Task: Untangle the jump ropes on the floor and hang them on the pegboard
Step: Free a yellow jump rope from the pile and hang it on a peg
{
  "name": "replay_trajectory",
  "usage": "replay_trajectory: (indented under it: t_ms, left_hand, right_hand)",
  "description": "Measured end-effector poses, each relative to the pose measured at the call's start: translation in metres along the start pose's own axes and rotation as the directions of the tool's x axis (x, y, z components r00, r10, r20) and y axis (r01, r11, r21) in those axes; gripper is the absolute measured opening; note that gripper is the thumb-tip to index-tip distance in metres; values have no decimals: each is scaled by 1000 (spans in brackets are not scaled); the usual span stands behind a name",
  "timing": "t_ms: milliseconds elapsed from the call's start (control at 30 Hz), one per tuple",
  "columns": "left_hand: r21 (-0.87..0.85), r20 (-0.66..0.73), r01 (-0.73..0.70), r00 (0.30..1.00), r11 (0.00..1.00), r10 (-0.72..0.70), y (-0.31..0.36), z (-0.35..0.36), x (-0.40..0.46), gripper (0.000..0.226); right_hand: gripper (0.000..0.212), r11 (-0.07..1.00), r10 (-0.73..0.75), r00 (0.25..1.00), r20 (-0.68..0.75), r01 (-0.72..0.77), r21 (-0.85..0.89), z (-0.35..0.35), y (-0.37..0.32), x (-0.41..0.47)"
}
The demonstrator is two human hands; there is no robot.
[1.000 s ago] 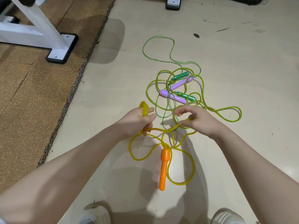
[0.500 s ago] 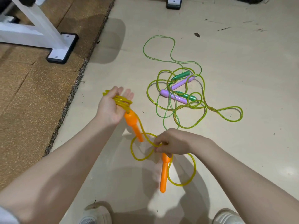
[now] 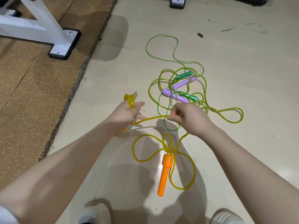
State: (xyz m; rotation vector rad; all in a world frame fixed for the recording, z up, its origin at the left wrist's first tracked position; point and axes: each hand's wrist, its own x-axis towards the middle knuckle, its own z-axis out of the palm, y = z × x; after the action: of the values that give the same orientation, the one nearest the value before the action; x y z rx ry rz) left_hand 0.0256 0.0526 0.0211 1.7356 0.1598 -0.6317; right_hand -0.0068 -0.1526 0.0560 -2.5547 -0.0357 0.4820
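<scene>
Coils of the yellow jump rope (image 3: 129, 101) are wound over my left hand (image 3: 126, 113), and one orange handle (image 3: 122, 130) pokes out beneath it. From there a stretch of rope runs right to my right hand (image 3: 189, 118), which pinches it. The rest lies in loose loops on the floor around the second orange handle (image 3: 165, 173). Beyond my right hand lies a tangle of green and lime ropes (image 3: 160, 46) with two purple handles (image 3: 175, 96) and two green handles (image 3: 183, 75). No pegboard is in view.
A brown speckled mat (image 3: 24, 94) covers the floor at the left, with a white frame's black-edged foot (image 3: 64, 44) on it. Another equipment foot (image 3: 177, 2) sits at the top edge. My shoes (image 3: 95, 214) show at the bottom.
My right hand rose from beside the floor handle and moved up and right, drawing out a length of yellow rope. My left hand shifted slightly right, coils still on it.
</scene>
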Motion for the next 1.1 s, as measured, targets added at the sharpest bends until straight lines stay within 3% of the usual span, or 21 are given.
replay_trajectory:
  t_ms: [100,233,333,467,567,667,733,800,933,1000,1100]
  left_hand:
    - [80,100,-28,995,996,19,10,2,-4,50]
    - [-20,139,-75,987,997,77,45,12,-8,44]
    - [-186,148,-92,982,978,121,99,13,-20,39]
    - [-255,160,-63,981,965,106,188,6,-63,26]
    - [-278,159,12,987,960,34,260,-3,-109,43]
    - [-213,133,18,991,977,11,338,-16,-161,53]
    - [-187,93,14,996,982,3,387,-29,-199,59]
    - [-206,43,34,999,978,-26,431,-46,-234,61]
    - [-228,103,100,992,968,-78,498,-77,-299,44]
    - [-177,199,131,975,976,-94,524,-86,-325,38]
    - [-138,297,133,951,982,-87,551,-94,-349,22]
  right_hand:
    - [27,963,1,1000,17,-6,270,-7,5,0]
    - [32,808,-50,999,-14,49,587,-26,-7,5]
    - [35,678,-15,999,49,-26,735,-71,-34,6]
    - [33,499,-47,969,243,-188,846,-159,-85,-21]
    - [33,355,-72,922,380,-333,874,-235,-136,-53]
    - [31,260,-83,903,421,-388,884,-313,-192,-87]
    - [19,334,-104,923,371,-319,887,-358,-229,-110]
    - [19,504,-109,953,283,-192,842,-399,-261,-129]
    - [23,816,-105,990,97,30,578,-468,-310,-152]
    - [27,865,-123,991,46,84,494,-487,-328,-158]
    - [29,835,-114,993,22,84,544,-496,-349,-164]
